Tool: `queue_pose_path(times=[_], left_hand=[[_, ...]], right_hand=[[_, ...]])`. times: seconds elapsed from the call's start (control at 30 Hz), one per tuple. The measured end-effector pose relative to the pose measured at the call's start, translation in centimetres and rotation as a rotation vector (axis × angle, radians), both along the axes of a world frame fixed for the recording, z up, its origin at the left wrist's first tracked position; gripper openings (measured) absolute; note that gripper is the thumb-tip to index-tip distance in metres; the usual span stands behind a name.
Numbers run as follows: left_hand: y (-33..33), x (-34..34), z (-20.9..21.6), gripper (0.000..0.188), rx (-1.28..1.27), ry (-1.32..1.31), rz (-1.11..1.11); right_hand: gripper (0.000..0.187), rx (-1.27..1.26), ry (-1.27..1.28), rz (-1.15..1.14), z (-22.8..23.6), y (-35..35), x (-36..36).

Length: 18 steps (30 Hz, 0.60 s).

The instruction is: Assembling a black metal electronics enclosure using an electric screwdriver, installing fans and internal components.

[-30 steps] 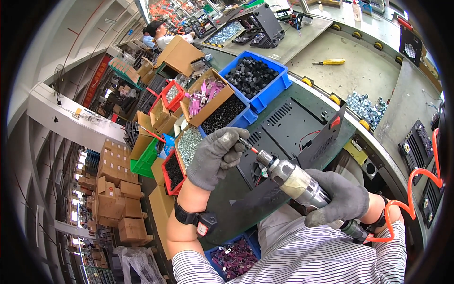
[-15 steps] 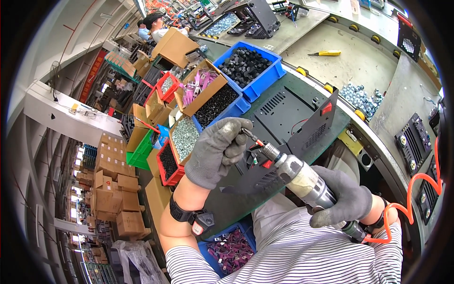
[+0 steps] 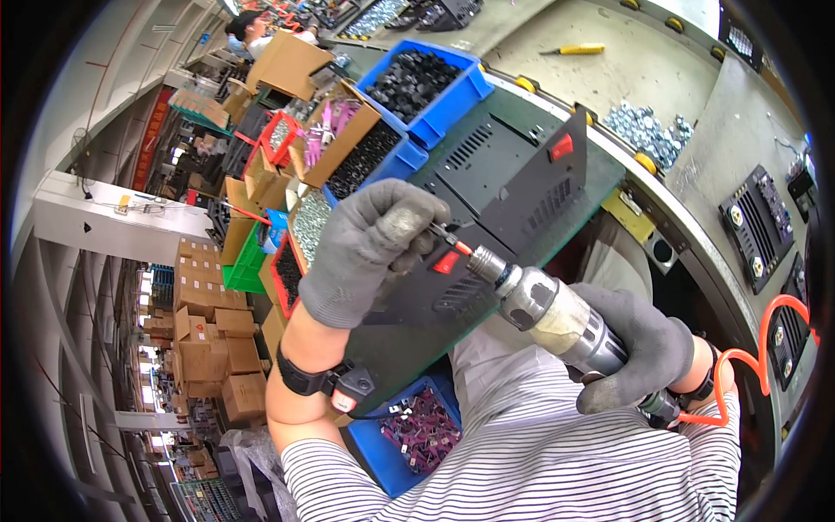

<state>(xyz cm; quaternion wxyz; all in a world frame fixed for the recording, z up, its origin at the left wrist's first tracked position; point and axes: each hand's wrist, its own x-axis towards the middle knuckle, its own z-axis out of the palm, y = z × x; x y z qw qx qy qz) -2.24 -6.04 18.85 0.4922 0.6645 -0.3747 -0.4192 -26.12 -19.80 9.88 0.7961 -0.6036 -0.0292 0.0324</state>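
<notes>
In my right hand (image 3: pixel 642 348), gloved in grey, is a pneumatic screwdriver (image 3: pixel 561 317) with a coiled orange air hose (image 3: pixel 739 357). It slants up to the left. My left hand (image 3: pixel 361 248), also gloved, has its thumb and fingers closed at the tip of the driver bit (image 3: pixel 452 241). Whatever small piece they pinch there is mostly hidden. Beneath and beyond the tool lie black sheet-metal panels (image 3: pixel 526 196) with slots and upright flaps. One flap carries a red switch (image 3: pixel 561 148); a second red switch (image 3: pixel 446 262) shows close to the bit.
Blue bins (image 3: pixel 474 87) of black parts stand beyond my left hand, beside boxes and red trays of screws. A blue bin (image 3: pixel 387 461) of purple parts sits by my lap. Loose silvery fasteners (image 3: pixel 648 135) and a yellow-handled cutter (image 3: pixel 574 50) lie farther right.
The panels and bins sit higher and farther left in the picture. My left hand remains at the bit tip, and the screwdriver stays in my right hand.
</notes>
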Motion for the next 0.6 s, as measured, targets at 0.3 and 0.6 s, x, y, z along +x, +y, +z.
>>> queue_pose_path(times=[0.3, 0.6], left_hand=[[-4.6, -1.6, 0.2, 0.046, 0.369, -1.211, -0.280], [-9.2, -0.8, -2.3, 0.038, 0.776, -0.977, -0.518]], right_hand=[[0.092, 0.128, 0.262, -0.419, -1.7, -1.2, -5.8], [0.072, -0.041, 0.236, -0.249, -7.3, -1.3, -5.6]])
